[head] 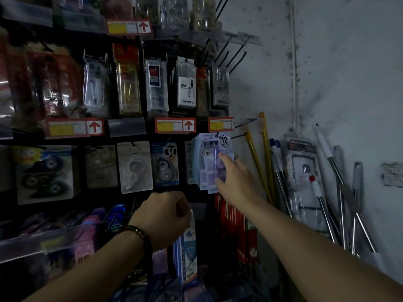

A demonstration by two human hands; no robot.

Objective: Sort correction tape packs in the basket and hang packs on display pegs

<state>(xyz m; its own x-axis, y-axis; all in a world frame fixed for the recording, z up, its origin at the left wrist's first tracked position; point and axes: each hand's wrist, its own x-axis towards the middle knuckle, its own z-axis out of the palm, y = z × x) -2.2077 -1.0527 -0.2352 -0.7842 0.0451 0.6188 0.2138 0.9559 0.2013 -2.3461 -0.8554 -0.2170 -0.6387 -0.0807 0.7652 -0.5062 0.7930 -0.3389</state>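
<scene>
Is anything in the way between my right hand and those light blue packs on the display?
Nothing visible does: the right hand touches the front of the light blue packs directly.

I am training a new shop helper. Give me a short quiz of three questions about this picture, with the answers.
1. Which number is printed on the correction tape packs that the right hand touches? A) 30 B) 12 C) 5
2. True or false: the bracelet is on the right wrist.
3. Fill in: the two poles nearest to these packs are ____ in colour.

Key: 1 B; 2 false, it is on the other wrist; 3 yellow.
</scene>
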